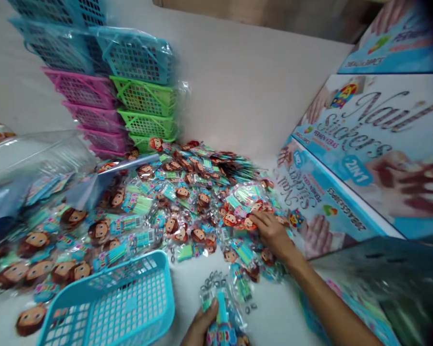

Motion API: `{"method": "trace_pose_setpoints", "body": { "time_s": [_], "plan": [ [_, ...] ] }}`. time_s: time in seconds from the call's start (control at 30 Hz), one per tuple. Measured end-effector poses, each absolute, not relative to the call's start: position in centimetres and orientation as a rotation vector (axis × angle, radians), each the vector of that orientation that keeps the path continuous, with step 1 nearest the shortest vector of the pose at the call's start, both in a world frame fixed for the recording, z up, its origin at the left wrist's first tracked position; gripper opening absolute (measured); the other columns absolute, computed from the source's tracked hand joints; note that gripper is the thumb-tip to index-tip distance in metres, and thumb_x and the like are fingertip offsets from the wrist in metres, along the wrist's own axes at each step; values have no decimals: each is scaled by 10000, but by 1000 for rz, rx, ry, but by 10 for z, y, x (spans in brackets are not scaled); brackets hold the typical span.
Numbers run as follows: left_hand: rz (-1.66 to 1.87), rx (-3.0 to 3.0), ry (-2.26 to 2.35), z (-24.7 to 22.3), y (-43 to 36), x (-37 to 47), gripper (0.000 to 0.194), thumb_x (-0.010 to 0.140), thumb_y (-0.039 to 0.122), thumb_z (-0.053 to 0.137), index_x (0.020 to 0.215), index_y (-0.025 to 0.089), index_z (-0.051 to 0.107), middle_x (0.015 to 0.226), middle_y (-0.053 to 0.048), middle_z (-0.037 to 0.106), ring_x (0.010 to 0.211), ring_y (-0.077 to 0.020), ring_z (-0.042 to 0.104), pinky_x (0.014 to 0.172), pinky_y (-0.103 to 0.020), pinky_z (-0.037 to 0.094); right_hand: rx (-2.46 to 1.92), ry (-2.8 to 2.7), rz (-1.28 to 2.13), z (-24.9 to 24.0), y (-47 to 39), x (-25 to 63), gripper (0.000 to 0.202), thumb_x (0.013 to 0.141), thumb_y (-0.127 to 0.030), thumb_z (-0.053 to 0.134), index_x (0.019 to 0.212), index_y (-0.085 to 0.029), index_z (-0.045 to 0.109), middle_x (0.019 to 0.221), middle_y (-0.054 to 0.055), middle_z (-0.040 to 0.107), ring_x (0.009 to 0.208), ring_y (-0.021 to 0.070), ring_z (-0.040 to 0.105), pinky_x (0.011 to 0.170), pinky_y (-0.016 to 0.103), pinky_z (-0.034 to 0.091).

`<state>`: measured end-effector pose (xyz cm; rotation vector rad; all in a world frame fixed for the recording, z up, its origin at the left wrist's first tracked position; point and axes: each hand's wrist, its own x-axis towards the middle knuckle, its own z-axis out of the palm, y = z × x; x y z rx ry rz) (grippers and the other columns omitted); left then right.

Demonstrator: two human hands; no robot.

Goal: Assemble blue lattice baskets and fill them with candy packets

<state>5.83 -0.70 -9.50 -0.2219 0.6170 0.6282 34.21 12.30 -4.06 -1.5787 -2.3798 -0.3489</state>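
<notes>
My left hand (pixel 202 323), low in the middle, is closed round a bunch of small clear packets (pixel 222 319) with green and blue strips inside; metal rings stick out of its top. Farther forward, my right hand (pixel 272 233) has its fingers closed on the edge of red-haired doll-headed packets (pixel 248 222) lying on the pile. Many similar doll-headed packets (pixel 198 234) spread across the white surface. An open blue basket (pixel 168 293) with mesh sides stands left of my left hand, with nothing seen inside it.
Wrapped stacks of blue, pink (pixel 101 117) and green baskets (pixel 149 125) stand at the back left. Nail sticker boxes (pixel 368 144) are piled on the right. A clear plastic sheet (pixel 39 149) covers part of the left side. Another wrapped bundle (pixel 361 307) sits at the lower right.
</notes>
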Motion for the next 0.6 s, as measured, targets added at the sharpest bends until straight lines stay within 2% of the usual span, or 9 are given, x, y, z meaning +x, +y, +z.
{"method": "trace_pose_setpoints", "body": {
  "time_s": [0.07,0.17,0.23,0.33,0.47,0.6],
  "plan": [
    [641,-157,696,-90,-17,60,292,779,269,677,1048,163,637,912,-141,721,893,-345,682,762,-464,540,-1710,-2462,-304,-53,99,347,530,816,-55,433,1316,-208,521,1387,86,498,1215,274,455,993,452,380],
    [676,-41,804,-80,-26,62,237,775,257,691,958,120,630,817,-133,727,763,-294,705,740,-422,547,-1935,-2415,-242,-46,85,362,543,792,-69,477,1297,-254,544,1421,69,461,1218,295,460,987,475,366],
    [692,2,829,-76,-28,63,233,772,260,698,933,109,623,764,-117,723,672,-258,701,710,-401,553,-2031,-2322,-191,-33,83,371,461,806,-95,477,1233,-218,600,1382,102,496,1187,286,494,984,444,376],
    [716,47,846,-74,-30,62,209,764,244,709,888,104,615,697,-83,709,582,-207,678,676,-361,559,-2079,-2234,-160,-17,76,371,397,871,-150,421,1231,-139,588,1317,150,531,1151,260,525,979,383,387],
    [734,80,812,-78,-33,56,207,773,226,702,925,118,612,755,-75,720,640,-199,693,696,-324,558,-2032,-2229,46,-16,37,347,354,953,-353,372,1202,-208,577,1208,91,604,1062,221,577,883,310,425],
    [715,94,810,-78,-37,53,186,788,227,687,921,122,611,753,-72,720,659,-204,697,699,-327,561,-2272,-1895,384,-42,-8,317,470,852,-542,509,1156,-188,557,975,90,673,837,249,636,673,293,415]
  ]
}}
